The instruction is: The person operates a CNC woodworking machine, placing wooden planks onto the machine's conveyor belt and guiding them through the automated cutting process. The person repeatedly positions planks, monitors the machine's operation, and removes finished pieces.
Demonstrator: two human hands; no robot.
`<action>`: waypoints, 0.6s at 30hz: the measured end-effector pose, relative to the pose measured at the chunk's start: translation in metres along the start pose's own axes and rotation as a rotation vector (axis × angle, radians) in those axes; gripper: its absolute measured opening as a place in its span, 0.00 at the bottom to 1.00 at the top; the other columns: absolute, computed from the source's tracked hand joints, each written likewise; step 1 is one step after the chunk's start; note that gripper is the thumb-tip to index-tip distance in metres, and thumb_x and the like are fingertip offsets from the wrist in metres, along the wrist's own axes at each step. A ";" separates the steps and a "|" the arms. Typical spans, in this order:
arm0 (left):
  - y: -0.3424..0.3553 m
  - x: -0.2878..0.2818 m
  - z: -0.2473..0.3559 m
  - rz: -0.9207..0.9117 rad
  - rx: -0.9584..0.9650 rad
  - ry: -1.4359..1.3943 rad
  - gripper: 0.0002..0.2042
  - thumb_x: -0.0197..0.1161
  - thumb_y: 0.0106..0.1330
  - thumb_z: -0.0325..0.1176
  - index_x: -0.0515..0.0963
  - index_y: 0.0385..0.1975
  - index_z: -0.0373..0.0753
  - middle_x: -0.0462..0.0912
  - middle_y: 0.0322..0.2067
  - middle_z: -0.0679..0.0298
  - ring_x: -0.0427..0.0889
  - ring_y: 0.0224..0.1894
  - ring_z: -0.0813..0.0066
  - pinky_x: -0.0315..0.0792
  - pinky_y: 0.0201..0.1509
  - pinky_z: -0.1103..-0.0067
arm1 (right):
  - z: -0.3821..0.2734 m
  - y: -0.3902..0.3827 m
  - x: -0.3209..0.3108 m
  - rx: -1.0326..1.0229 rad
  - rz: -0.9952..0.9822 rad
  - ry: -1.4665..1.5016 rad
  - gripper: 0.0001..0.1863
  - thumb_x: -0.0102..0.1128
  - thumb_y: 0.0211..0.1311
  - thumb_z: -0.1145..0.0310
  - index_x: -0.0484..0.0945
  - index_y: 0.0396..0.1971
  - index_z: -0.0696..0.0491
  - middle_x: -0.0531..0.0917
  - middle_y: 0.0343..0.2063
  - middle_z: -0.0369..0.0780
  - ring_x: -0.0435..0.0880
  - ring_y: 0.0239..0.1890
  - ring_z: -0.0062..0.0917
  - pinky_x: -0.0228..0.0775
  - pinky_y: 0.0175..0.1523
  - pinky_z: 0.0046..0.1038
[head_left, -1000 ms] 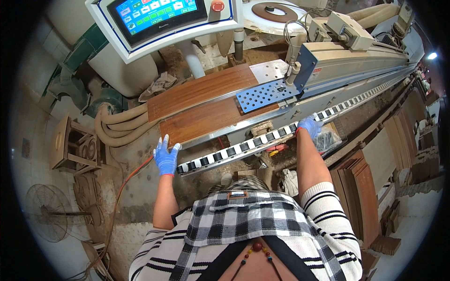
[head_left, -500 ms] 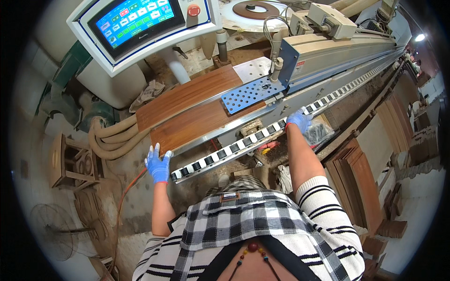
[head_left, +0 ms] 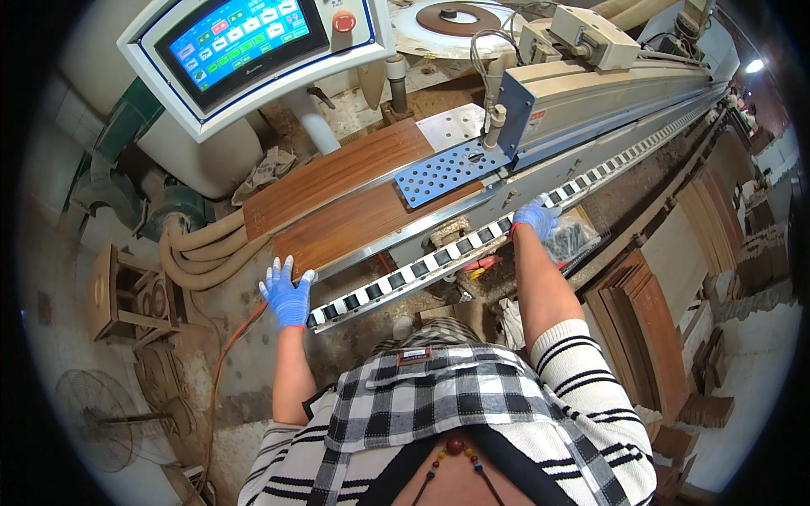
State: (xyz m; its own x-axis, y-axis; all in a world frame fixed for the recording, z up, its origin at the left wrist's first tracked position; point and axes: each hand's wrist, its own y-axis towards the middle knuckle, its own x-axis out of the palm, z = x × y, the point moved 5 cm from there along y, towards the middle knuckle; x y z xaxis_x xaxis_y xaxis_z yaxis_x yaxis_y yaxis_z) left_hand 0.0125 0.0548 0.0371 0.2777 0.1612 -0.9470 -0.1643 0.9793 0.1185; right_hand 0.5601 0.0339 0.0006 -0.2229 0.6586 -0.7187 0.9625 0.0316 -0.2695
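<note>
A brown wood-grain board [head_left: 337, 235] lies on the bed of a long edge-working machine, its far right end by a blue perforated plate [head_left: 447, 174]. At the board's near left corner is my left hand [head_left: 287, 297] in a blue glove with pale fingertips, fingers spread and touching the edge. Along the machine's front runs a roller rail [head_left: 419, 269] with black and white segments. My right hand [head_left: 535, 219], gloved too, rests on that rail with its fingers bent over it; the fingertips are partly hidden.
A control panel with a lit screen [head_left: 240, 38] and red stop button [head_left: 343, 21] stands at upper left. Beige hoses [head_left: 202, 250], a wooden stool [head_left: 135, 291] and a fan [head_left: 94, 417] are on the left. Stacked boards [head_left: 645, 337] line the right side.
The fingers of my left hand have spread a little wider at the board's corner. The board appears to have slid slightly to the right. My right hand stays on the rail.
</note>
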 end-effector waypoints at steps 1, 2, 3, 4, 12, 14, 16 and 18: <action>0.000 0.000 0.005 -0.003 0.006 0.009 0.31 0.65 0.58 0.54 0.72 0.61 0.48 0.63 0.66 0.57 0.57 0.69 0.57 0.37 0.74 0.56 | -0.001 -0.002 -0.001 0.005 -0.004 -0.007 0.37 0.42 0.68 0.43 0.55 0.67 0.54 0.66 0.61 0.51 0.70 0.60 0.45 0.67 0.60 0.43; 0.000 0.000 0.011 -0.018 0.003 0.020 0.31 0.64 0.58 0.54 0.72 0.60 0.48 0.63 0.67 0.57 0.57 0.70 0.57 0.35 0.73 0.55 | -0.002 -0.003 -0.003 0.009 -0.007 0.002 0.37 0.42 0.68 0.42 0.55 0.67 0.54 0.66 0.61 0.51 0.70 0.60 0.45 0.67 0.60 0.43; 0.001 0.002 0.016 -0.025 0.008 0.031 0.30 0.64 0.58 0.54 0.72 0.60 0.49 0.63 0.67 0.57 0.56 0.70 0.57 0.35 0.73 0.55 | -0.002 -0.005 -0.004 0.013 -0.011 0.011 0.37 0.42 0.68 0.42 0.55 0.67 0.54 0.66 0.61 0.51 0.70 0.60 0.45 0.67 0.60 0.43; 0.002 0.004 0.021 -0.033 0.013 0.042 0.30 0.64 0.58 0.54 0.72 0.60 0.49 0.63 0.67 0.57 0.56 0.70 0.57 0.35 0.73 0.55 | -0.002 -0.005 -0.005 0.017 -0.014 0.020 0.37 0.42 0.68 0.42 0.55 0.67 0.54 0.66 0.61 0.51 0.70 0.59 0.45 0.67 0.60 0.43; 0.002 0.011 0.028 -0.031 -0.003 -0.005 0.30 0.66 0.57 0.54 0.73 0.59 0.51 0.63 0.67 0.57 0.55 0.70 0.59 0.33 0.74 0.56 | -0.003 -0.007 -0.005 0.000 0.018 0.031 0.36 0.45 0.67 0.43 0.59 0.64 0.55 0.69 0.57 0.51 0.72 0.57 0.46 0.69 0.58 0.44; 0.002 0.013 0.027 -0.018 0.003 -0.036 0.30 0.66 0.56 0.54 0.74 0.59 0.50 0.63 0.67 0.56 0.56 0.70 0.60 0.33 0.74 0.56 | -0.003 -0.008 -0.006 -0.001 0.025 0.034 0.36 0.45 0.67 0.43 0.59 0.63 0.55 0.70 0.57 0.51 0.72 0.57 0.46 0.69 0.57 0.45; 0.001 0.014 0.027 -0.004 0.012 -0.061 0.30 0.66 0.56 0.54 0.74 0.58 0.50 0.63 0.66 0.55 0.56 0.70 0.60 0.33 0.74 0.56 | -0.003 -0.009 -0.008 -0.009 0.033 0.037 0.36 0.45 0.67 0.43 0.59 0.64 0.55 0.70 0.57 0.52 0.72 0.57 0.47 0.69 0.57 0.45; 0.001 0.014 0.032 0.011 0.020 -0.079 0.29 0.67 0.56 0.54 0.75 0.57 0.50 0.64 0.66 0.54 0.57 0.70 0.60 0.32 0.74 0.56 | -0.004 -0.010 -0.009 -0.010 0.047 0.022 0.36 0.45 0.67 0.43 0.59 0.64 0.55 0.70 0.57 0.52 0.72 0.57 0.47 0.69 0.57 0.45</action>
State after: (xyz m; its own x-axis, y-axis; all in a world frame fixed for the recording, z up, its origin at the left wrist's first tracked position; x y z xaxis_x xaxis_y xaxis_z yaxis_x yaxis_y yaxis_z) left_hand 0.0462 0.0619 0.0336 0.3503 0.1804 -0.9191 -0.1492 0.9795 0.1354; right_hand 0.5528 0.0305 0.0122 -0.1738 0.6758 -0.7163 0.9734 0.0077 -0.2289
